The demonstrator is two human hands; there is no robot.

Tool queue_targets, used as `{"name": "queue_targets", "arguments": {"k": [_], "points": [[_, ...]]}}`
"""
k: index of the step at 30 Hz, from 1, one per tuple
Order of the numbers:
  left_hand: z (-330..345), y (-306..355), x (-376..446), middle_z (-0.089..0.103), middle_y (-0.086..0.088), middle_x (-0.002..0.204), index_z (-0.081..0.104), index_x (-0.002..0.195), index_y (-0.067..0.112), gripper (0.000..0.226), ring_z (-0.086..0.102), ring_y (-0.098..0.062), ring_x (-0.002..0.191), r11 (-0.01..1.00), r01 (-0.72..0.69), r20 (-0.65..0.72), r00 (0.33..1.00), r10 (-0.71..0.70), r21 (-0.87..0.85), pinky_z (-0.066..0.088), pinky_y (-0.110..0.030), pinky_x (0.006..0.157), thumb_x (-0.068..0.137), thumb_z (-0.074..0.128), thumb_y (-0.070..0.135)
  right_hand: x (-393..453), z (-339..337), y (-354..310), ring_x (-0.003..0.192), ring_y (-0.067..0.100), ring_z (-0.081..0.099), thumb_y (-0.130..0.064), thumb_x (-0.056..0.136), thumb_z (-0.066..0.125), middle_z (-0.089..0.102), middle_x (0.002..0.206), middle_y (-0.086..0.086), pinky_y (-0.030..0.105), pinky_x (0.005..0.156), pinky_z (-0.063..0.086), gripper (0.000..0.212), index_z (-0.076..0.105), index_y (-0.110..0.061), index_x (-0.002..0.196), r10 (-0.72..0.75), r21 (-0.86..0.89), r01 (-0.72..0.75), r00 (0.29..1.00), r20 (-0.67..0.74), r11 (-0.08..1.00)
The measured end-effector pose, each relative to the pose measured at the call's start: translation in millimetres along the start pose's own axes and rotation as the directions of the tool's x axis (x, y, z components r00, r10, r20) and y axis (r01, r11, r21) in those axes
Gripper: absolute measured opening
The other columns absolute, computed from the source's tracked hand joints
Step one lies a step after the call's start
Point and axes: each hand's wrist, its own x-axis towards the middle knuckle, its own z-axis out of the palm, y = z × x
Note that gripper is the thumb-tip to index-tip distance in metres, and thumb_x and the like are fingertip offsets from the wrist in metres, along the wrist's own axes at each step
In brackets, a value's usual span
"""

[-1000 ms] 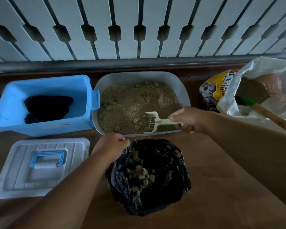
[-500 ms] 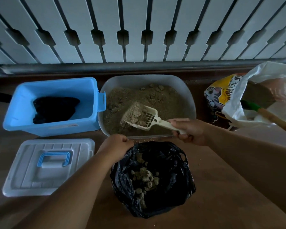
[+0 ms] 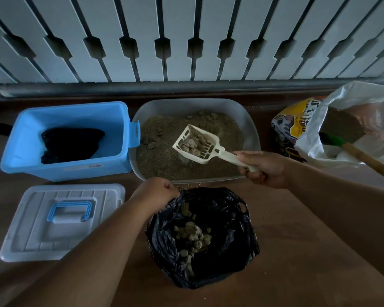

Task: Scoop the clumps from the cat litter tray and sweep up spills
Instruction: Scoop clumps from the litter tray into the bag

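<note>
A grey litter tray full of sandy litter stands against the back rail. My right hand grips the handle of a cream slotted scoop, held above the litter with a few clumps in it. In front of the tray lies an open black plastic bag with several clumps at its bottom. My left hand pinches the bag's upper left rim and holds it open. A few grains lie spilled on the floor between tray and bag.
A blue bin with a dark cloth inside sits left of the tray. Its grey lid with a blue handle lies in front. At right, a yellow litter bag, a white plastic bag and a wooden-handled brush.
The scoop dug into the litter, then rose out of it with clumps; loose litter has sifted away. My left hand has kept its hold on the bag.
</note>
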Motion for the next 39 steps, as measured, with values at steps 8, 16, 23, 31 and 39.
{"name": "queue_targets", "arguments": {"k": [8,16,23,31,39], "points": [[4.2,-0.3,1.6,0.074,-0.010,0.086,0.074,0.084,0.013,0.025,0.066,-0.018,0.070,1.000,0.009,0.020,1.000,-0.009,-0.003,0.049,-0.030,0.067,0.089,0.069,0.037,-6.3,3.1,-0.2,0.041,0.004,0.037,-0.023,0.101,0.053,0.058,0.070,0.004,0.015,0.040,0.024,0.030,0.060,-0.021,0.130,0.016,-0.068,-0.017,1.000,-0.024,0.998],[2.0,2.4,0.1,0.075,-0.008,0.088,0.074,0.087,0.014,0.026,0.071,-0.025,0.083,0.999,0.025,0.027,0.999,-0.026,0.024,0.052,-0.034,0.074,0.088,0.068,0.039,-11.0,1.2,-1.7,0.040,0.004,0.038,-0.022,0.100,0.053,0.056,0.069,0.005,0.014,0.040,0.025,0.032,0.060,-0.020,0.132,0.016,-0.071,-0.016,1.000,-0.005,0.997],[-5.3,7.2,-3.8,0.074,-0.009,0.086,0.074,0.085,0.015,0.022,0.071,-0.027,0.085,0.998,0.039,0.028,0.999,-0.040,0.045,0.052,-0.033,0.073,0.090,0.068,0.036,-23.9,-4.2,-15.1,0.038,0.004,0.034,-0.022,0.100,0.054,0.055,0.066,0.007,0.013,0.036,0.025,0.037,0.057,-0.016,0.136,0.008,-0.190,-0.007,1.000,0.005,0.982],[-26.4,14.0,-14.2,0.065,-0.006,0.078,0.071,0.091,0.017,0.012,0.059,-0.015,0.060,0.990,0.079,0.032,0.996,-0.083,0.114,0.042,-0.017,0.040,0.094,0.067,0.029,-43.5,9.5,-33.9,0.038,0.007,0.030,-0.018,0.096,0.055,0.051,0.063,0.007,0.017,0.035,0.022,0.029,0.067,-0.013,0.123,0.182,-0.473,-0.110,0.977,0.110,0.874],[-25.0,12.8,-21.1,0.071,-0.010,0.091,0.069,0.108,0.011,0.019,0.068,-0.019,0.069,0.986,0.154,0.103,0.984,-0.147,-0.059,0.058,-0.028,0.058,0.094,0.066,0.024,-46.5,36.8,-53.8,0.039,0.010,0.031,-0.015,0.098,0.056,0.053,0.059,0.007,0.020,0.037,0.021,0.025,0.069,-0.011,0.118,0.293,-0.797,-0.102,0.951,0.097,0.595]]}}
